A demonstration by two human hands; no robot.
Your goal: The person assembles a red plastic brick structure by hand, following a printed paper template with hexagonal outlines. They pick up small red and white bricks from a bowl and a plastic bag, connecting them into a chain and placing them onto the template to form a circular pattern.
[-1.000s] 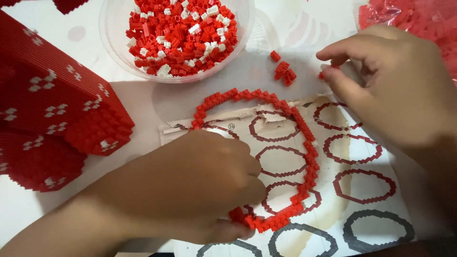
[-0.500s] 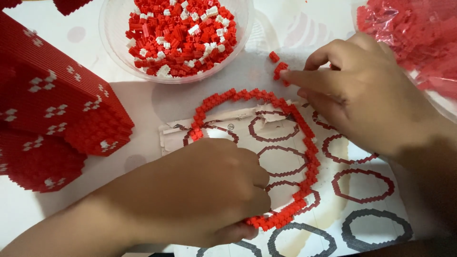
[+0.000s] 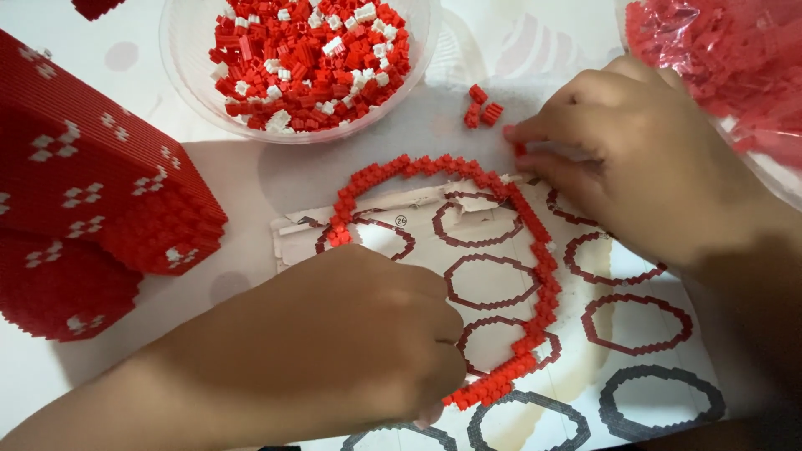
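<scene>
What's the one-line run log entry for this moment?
left hand: pressing lower end of red brick ring | right hand: pinching small red brick at ring's top right | ring lies on instruction sheet | bowl of bricks: untouched

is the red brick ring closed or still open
Open. The ring of red bricks arcs from the left hand over the top toward the right hand; its lower-left stretch is missing or hidden.

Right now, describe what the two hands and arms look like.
Both are bare: the left hand and the right hand show no gloves, rings or watch. The forearms that show carry no sleeves, bands or markings. The nails in view are short and unpainted. The right forearm runs off the frame in shadow, so anything worn higher up cannot be seen.
</scene>
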